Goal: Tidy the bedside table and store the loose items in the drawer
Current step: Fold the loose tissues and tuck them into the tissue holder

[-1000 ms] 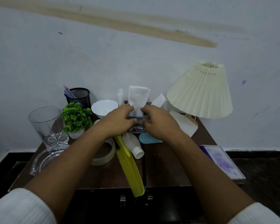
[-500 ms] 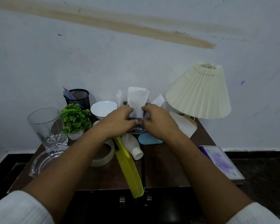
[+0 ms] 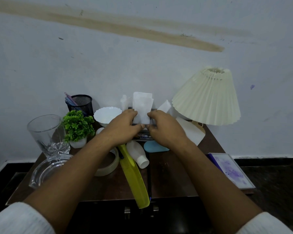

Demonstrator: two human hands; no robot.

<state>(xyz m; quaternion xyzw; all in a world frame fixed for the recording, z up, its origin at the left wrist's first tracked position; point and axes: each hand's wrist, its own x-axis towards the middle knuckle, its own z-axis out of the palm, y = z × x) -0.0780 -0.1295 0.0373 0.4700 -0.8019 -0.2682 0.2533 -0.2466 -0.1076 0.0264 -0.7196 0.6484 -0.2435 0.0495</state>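
1. Scarcely anything had moved since a second before: both grips stayed on the tissue box (image 3: 142, 136), at the back centre of the counter (image 3: 172, 176).
2. Glass tumbler (image 3: 46, 132), upright at far left; glass dish (image 3: 41, 173) in front of it.
3. Potted plant (image 3: 78, 127); black mesh pen pot (image 3: 81, 103) behind it; white bowl (image 3: 107, 115) just to its right.
4. Left grip (image 3: 120, 127): fingers curled round the box's left end, thumb at its front.
5. Tape roll (image 3: 108, 168), yellow comb (image 3: 134, 176), white bottle (image 3: 137, 154) and blue case (image 3: 152, 146) lay loose in front of the box; the comb overhung the counter's front edge.
6. Tissue (image 3: 142, 105) stood up from the box, between the two grips.
7. Right grip (image 3: 166, 129): fingers curled round the box's right end.
8. Pleated lamp (image 3: 208, 95), right rear.
9. Picture frame (image 3: 232, 171), at the counter's right edge.
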